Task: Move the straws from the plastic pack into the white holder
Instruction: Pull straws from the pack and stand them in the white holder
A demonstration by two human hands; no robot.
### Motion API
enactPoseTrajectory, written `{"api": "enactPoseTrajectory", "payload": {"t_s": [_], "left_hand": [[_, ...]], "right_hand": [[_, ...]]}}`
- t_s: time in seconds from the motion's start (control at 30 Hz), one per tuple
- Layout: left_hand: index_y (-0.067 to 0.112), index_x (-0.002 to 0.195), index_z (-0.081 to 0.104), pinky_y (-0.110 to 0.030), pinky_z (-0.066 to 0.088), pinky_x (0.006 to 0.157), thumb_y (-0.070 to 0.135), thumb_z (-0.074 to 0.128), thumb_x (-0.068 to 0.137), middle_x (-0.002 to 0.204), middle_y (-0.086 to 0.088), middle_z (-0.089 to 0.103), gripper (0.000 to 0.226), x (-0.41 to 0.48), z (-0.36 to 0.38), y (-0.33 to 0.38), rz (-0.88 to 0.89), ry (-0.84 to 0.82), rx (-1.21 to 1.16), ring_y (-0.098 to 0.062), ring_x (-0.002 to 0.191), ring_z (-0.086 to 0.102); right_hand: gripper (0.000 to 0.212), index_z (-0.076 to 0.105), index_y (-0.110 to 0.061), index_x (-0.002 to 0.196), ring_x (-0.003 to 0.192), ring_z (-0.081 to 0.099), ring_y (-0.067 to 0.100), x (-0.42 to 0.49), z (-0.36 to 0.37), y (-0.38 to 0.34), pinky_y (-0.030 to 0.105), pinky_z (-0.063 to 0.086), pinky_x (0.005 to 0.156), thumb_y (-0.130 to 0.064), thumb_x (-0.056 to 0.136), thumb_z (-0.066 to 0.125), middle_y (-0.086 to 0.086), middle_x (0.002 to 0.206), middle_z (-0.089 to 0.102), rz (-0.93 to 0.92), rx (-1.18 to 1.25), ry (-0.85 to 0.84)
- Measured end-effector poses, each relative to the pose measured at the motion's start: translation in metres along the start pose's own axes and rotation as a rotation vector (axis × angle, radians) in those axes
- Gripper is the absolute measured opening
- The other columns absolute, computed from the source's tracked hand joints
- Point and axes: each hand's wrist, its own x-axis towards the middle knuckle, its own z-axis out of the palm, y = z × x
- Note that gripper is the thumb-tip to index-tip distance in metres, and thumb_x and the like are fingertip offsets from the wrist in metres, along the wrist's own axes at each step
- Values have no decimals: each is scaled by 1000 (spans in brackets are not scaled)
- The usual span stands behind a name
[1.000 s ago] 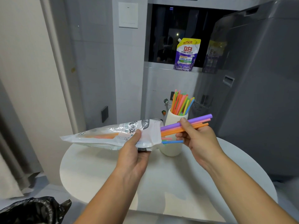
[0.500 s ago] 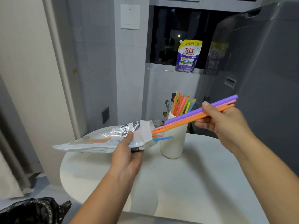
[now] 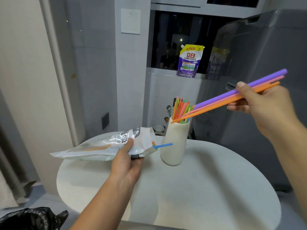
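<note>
My left hand (image 3: 128,161) grips the plastic straw pack (image 3: 103,146) near its open end, above the round white table (image 3: 207,188). A blue straw (image 3: 163,145) sticks out of the pack's mouth toward the white holder (image 3: 174,145). The holder stands upright on the table with several coloured straws in it. My right hand (image 3: 264,105) is up at the right and pinches a bundle of purple, pink and orange straws (image 3: 224,101). The bundle is fully out of the pack, and its low ends hang over the holder's rim among the standing straws.
A grey appliance (image 3: 265,63) fills the right side behind my right hand. A purple detergent pouch (image 3: 189,62) stands on the window ledge behind the holder. A black rubbish bag (image 3: 31,218) lies at the lower left, below the table's edge.
My right hand has drawn the purple, pink and orange straws out of the pack and lifted them up and to the right. The left hand and pack have sunk slightly.
</note>
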Motion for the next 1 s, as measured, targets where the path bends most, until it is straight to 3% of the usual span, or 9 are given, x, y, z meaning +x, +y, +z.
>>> {"api": "enactPoseTrajectory", "payload": {"t_s": [0.13, 0.23, 0.4, 0.53, 0.67, 0.87, 1.0], "left_hand": [[4, 139, 59, -33, 62, 53, 3, 58, 101, 110, -9, 76, 38, -1, 0, -2, -11, -10, 23, -21, 93, 74], [5, 139, 58, -32, 62, 53, 3, 58, 100, 111, -9, 76, 39, -1, 0, -3, -7, -9, 24, -20, 93, 74], [5, 138, 59, -30, 60, 49, 3, 58, 101, 104, -8, 76, 37, -5, 3, -5, -5, -10, 45, -20, 87, 74], [6, 139, 59, -30, 59, 48, 3, 58, 101, 102, -8, 76, 38, -6, 3, -6, 0, -6, 40, -19, 77, 77], [6, 140, 58, -31, 61, 50, 3, 58, 101, 116, -10, 75, 39, -4, 3, -7, -3, 9, 42, -21, 93, 73], [7, 140, 58, -30, 60, 50, 2, 60, 99, 123, -12, 73, 41, -4, 2, -8, -13, 22, 37, -22, 94, 73], [6, 140, 58, -29, 59, 48, 3, 60, 100, 118, -11, 74, 41, -5, 2, -10, -22, 22, 43, -21, 91, 73]], "right_hand": [[24, 69, -7, 87, 58, 75, 20, 4, -1, -4, 36, 64, 72, -29, 96, 65, 11, 79, 74, -31, -86, 25], [25, 69, -6, 90, 56, 74, 16, 6, 4, -4, 21, 60, 57, -30, 96, 65, 10, 82, 74, -46, -144, 23], [26, 70, -9, 90, 57, 74, 15, 10, 13, -4, 18, 55, 54, -34, 95, 65, 7, 82, 75, -62, -238, 19], [30, 70, -5, 93, 62, 75, 19, 12, 27, -3, 31, 60, 63, -35, 95, 65, 8, 82, 74, -68, -291, -34], [27, 69, -8, 92, 60, 74, 15, 17, 43, 0, 27, 59, 61, -35, 94, 67, 6, 80, 74, -70, -349, -115], [29, 68, -7, 99, 63, 73, 17, 30, 64, 1, 26, 58, 60, -35, 93, 67, 8, 83, 74, -65, -440, -204], [28, 64, -8, 99, 66, 72, 17, 39, 80, 8, 25, 57, 59, -36, 92, 68, 9, 86, 71, -26, -517, -265]]}}
